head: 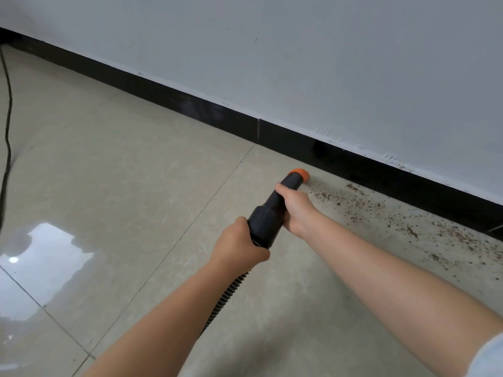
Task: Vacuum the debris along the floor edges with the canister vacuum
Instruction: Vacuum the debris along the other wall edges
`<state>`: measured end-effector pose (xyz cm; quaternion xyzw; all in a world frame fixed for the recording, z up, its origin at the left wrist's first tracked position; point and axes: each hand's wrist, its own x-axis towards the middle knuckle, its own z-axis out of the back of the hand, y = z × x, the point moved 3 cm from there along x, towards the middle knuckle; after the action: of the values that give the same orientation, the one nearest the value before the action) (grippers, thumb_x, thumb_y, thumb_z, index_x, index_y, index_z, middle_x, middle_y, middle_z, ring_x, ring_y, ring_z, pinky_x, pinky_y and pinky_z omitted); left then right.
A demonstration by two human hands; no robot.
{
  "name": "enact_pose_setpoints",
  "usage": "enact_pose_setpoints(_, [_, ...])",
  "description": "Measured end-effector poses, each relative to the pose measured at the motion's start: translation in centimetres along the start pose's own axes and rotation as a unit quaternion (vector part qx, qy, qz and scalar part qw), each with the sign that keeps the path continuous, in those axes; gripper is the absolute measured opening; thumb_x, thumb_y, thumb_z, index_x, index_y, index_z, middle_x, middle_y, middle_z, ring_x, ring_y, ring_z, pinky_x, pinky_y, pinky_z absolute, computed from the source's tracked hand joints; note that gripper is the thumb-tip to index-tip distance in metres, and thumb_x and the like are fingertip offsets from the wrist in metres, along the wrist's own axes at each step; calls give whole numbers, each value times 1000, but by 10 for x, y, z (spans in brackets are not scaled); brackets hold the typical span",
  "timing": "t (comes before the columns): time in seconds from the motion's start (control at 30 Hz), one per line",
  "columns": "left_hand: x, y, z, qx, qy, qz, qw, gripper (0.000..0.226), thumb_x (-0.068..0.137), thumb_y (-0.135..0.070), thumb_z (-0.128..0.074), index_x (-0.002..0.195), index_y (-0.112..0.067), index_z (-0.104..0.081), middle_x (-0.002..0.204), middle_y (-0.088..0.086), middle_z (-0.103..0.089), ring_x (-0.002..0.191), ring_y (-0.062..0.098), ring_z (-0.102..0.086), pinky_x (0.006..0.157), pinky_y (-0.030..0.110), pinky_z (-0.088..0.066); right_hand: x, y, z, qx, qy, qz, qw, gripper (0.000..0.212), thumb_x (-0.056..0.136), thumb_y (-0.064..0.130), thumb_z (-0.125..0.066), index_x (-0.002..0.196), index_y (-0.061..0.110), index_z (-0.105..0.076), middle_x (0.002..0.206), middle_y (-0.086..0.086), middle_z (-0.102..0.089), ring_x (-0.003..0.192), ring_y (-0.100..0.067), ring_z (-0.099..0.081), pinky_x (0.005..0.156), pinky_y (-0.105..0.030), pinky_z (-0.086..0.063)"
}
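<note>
Both hands hold the black vacuum nozzle [272, 205], the right hand [295, 209] wrapped around it nearer the orange tip [299, 174], the left hand [239, 244] gripping the rear by the ribbed hose [226, 297]. The nozzle's long axis points toward 1 o'clock at the black baseboard [190, 104]. The brown debris [394, 221] lies from the tip toward 4 o'clock along that edge, on the right hand's side.

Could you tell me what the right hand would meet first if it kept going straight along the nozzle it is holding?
Probably the floor at the black baseboard; the right hand aims the nozzle there, just left of the debris.
</note>
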<state>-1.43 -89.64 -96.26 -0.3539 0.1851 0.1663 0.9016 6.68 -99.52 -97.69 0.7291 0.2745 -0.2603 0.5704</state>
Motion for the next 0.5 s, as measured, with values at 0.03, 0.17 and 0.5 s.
enact_pose_setpoints(0.03, [-2,2,1,7,2,-3,1000,34,74,-19,-68,96,-15,-42,78,-6,-48,66,7,-49,53,19,-41,-2,-2,1,6,3,-5,1000,52,95,26,-52,139,5,-34,122,-11,-56,111,-26,-56,92,-37,-47])
enact_pose_setpoints(0.17, [-16,7,4,38,1,-16,999,34,74,-21,-68,96,-16,-42,76,-7,-48,63,4,-48,49,16,-38,-9,-14,3,23,10,-11,1000,55,95,27,-51,142,6,-31,131,-13,-52,116,-27,-54,98,-39,-46])
enact_pose_setpoints(0.5, [-46,27,14,74,-2,-7,997,36,74,-22,-69,99,-15,-43,76,-7,-49,64,5,-49,55,20,-44,-25,-41,-8,17,26,-30,999,57,95,30,-51,143,8,-29,131,-12,-53,116,-26,-55,98,-39,-47])
